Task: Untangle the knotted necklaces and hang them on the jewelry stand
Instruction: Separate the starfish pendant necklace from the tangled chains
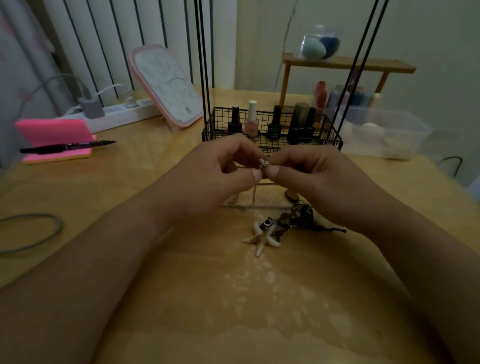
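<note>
Both hands, left hand & right hand, pinch chain knot mid-frame; starfish necklace tangled below; stand hooks look bare — nothing hung yet.

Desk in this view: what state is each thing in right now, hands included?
Left hand: pinching the silver chain at its knot.
Right hand: pinching the same knot.
Silver chain: knotted, lifted at the knot, the rest trailing onto the desk.
Starfish necklace: lying on the desk, tangled with dark cords.
Jewelry stand: upright, no necklace seen on it.
Nail polish bottles: upright, capped, in the wire basket.
Charger: plugged into the power strip.
</note>
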`<state>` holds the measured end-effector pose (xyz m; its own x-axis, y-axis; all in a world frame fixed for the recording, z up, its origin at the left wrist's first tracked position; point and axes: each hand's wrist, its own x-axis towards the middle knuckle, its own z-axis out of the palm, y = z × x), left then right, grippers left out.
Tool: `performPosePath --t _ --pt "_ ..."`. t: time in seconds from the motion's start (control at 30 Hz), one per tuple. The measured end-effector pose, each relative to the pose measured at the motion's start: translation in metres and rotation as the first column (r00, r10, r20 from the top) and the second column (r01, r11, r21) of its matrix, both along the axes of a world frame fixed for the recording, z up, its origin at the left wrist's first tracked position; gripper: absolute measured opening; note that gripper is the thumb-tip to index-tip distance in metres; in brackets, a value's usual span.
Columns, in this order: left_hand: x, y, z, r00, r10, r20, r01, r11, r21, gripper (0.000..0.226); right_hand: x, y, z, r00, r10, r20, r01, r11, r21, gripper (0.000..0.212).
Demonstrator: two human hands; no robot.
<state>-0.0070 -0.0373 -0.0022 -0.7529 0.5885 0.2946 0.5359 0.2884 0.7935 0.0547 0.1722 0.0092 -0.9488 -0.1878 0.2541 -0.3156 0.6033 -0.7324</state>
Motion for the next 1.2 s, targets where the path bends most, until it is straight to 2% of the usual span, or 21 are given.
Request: performPosePath --t 0.1,0.23,0.37,0.53,0.73,0.8,0.97,1.2 --pt "-0.0018 -0.0002 -0.0019 0.994 0.005 -0.106 -0.004 1.000 0.016 0.013 -0.0008 -0.0009 -0.0029 1.000 -0.006 -0.003 0.006 1.000 0.005 0.016" --pt "-0.0034 -0.0003 -0.0043 0.990 0.004 -0.142 -0.003 1.000 0.008 0.003 -0.0003 -0.0021 -0.0053 1.000 -0.015 0.014 0.015 1.000 0.027 0.016" --pt "-0.0024 -0.0008 -0.0025 1.000 -0.021 -0.016 0.022 0.997 0.069 0.007 -0.0034 -0.0015 -0.0050 0.997 -0.072 -0.023 0.073 0.997 0.033 0.016" --pt "-0.0019 -0.0005 -0.0015 0.993 -0.064 0.097 0.047 0.985 0.168 0.013 -0.0002 -0.0032 -0.0015 0.997 -0.069 0.016 0.070 0.994 -0.086 0.020" --pt "-0.0001 0.0022 -0.0038 0.994 -0.062 0.093 0.042 0.978 0.206 0.010 0.0010 -0.0033 0.0006 0.991 0.014 0.133 0.021 0.966 -0.258 0.008" --pt "0.0004 0.0031 -0.0049 0.994 -0.069 0.088 0.049 0.975 0.215 0.010 0.0009 -0.0041 -0.0011 0.991 0.017 0.129 0.013 0.972 -0.234 0.010" --pt "0.0003 0.0034 -0.0047 0.997 -0.058 0.052 0.044 0.971 0.233 0.012 0.0011 -0.0060 -0.0011 0.999 -0.049 -0.019 0.048 0.995 -0.093 0.005" --pt "0.0003 0.0033 -0.0044 0.997 -0.062 0.053 0.050 0.975 0.215 0.015 -0.0004 -0.0024 -0.0044 1.000 -0.031 -0.004 0.031 0.996 -0.087 0.008"
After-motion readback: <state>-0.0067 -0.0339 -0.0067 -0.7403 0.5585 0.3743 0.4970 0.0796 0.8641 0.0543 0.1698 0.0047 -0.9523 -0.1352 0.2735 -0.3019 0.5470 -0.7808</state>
